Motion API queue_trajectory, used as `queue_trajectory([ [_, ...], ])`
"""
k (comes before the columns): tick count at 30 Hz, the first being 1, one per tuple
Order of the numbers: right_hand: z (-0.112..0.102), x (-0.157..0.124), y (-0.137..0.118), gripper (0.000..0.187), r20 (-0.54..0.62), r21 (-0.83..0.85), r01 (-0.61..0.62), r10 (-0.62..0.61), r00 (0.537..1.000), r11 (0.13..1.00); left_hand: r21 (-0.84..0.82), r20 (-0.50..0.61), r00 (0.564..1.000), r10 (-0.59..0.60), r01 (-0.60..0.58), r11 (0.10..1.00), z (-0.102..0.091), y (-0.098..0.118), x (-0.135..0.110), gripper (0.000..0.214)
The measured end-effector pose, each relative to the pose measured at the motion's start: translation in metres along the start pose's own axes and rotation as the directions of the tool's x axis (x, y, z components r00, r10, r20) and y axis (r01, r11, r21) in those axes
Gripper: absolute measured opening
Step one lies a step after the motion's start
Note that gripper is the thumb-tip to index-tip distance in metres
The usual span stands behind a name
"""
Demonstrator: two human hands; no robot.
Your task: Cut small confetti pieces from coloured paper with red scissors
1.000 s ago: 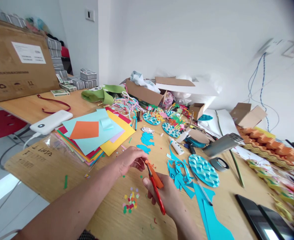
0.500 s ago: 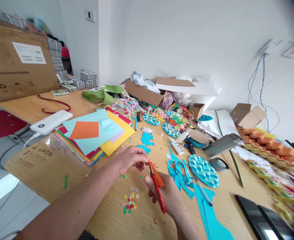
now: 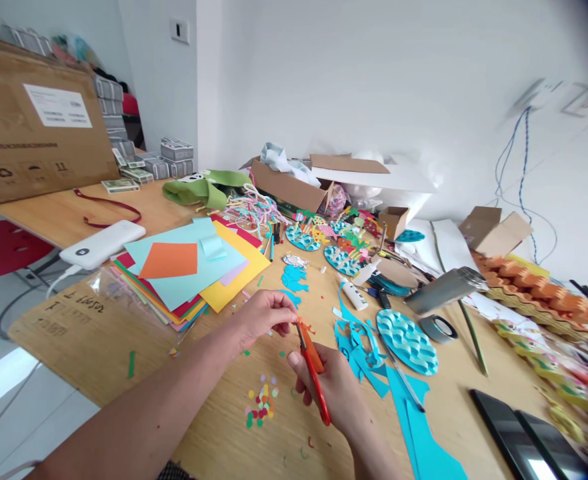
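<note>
Red-handled scissors (image 3: pixel 318 387) are in my right hand (image 3: pixel 341 387), their blades pointing up and away toward my other hand. Strips of orange paper (image 3: pixel 312 348) show right beside the blades. My left hand (image 3: pixel 274 312) pinches the orange paper at the blade tips; its fingers hide part of the piece. Just beyond lie blue paper cutouts (image 3: pixel 294 279). Below the hands, small coloured paper dots (image 3: pixel 261 403) are scattered on the wooden table (image 3: pixel 194 407). Blue paper scraps (image 3: pixel 359 353) lie right of the scissors.
Coloured sheets (image 3: pixel 174 287) are stacked at left, near a white power bank (image 3: pixel 103 244). A patterned blue oval (image 3: pixel 407 341), a glue tube (image 3: pixel 354 295), a metal flask (image 3: pixel 447 291) and a tape roll (image 3: pixel 439 329) lie at right. Dark phones (image 3: pixel 524 433) sit near the front right edge.
The orange paper has shifted slightly between my hands. Both hands and the scissors stay in nearly the same place.
</note>
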State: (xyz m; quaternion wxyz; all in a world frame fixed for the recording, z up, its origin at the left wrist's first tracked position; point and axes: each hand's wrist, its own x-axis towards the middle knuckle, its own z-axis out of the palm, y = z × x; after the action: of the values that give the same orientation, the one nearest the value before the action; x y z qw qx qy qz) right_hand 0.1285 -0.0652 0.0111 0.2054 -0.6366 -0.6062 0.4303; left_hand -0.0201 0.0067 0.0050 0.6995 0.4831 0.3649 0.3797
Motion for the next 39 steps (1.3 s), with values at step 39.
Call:
queue_trajectory([
  [39, -0.003, -0.002, -0.003, 0.044, 0.035, 0.101, 0.05, -0.054, 0.998, 0.994, -0.074, -0.314, 0.945, 0.089, -0.118, 0.99, -0.001, -0.003, 0.007, 0.021],
])
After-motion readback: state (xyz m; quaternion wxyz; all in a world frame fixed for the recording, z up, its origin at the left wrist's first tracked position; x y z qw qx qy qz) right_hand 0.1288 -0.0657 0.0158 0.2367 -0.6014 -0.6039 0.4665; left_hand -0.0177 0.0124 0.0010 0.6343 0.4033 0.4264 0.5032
